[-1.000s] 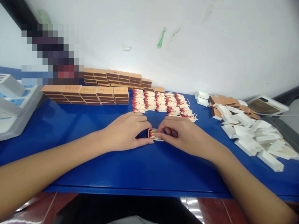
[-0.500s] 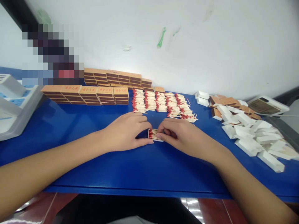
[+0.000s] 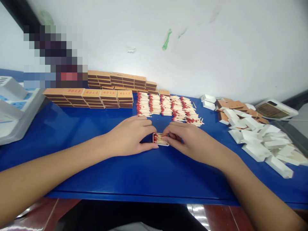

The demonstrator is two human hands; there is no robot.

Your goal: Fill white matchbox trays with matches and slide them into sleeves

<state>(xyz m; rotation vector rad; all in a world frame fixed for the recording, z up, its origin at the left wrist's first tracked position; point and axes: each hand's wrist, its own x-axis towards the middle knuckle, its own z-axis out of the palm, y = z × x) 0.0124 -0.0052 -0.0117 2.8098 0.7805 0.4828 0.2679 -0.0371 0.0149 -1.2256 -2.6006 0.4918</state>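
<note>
A small white matchbox tray full of red-tipped matches lies on the blue table between my two hands. My left hand rests palm down with thumb and fingers curled against the tray's left end. My right hand has its fingers bent over the tray's right end, pressing on the matches. Behind the hands lie rows of loose matches.
Stacks of closed orange matchboxes line the back left. A heap of empty white trays and orange sleeves lies at the right. A white device stands at the far left, and a flat box at the far right.
My right fingers have slid slightly to the right over the tray, uncovering a little more of the match heads. My left hand has stayed put.
</note>
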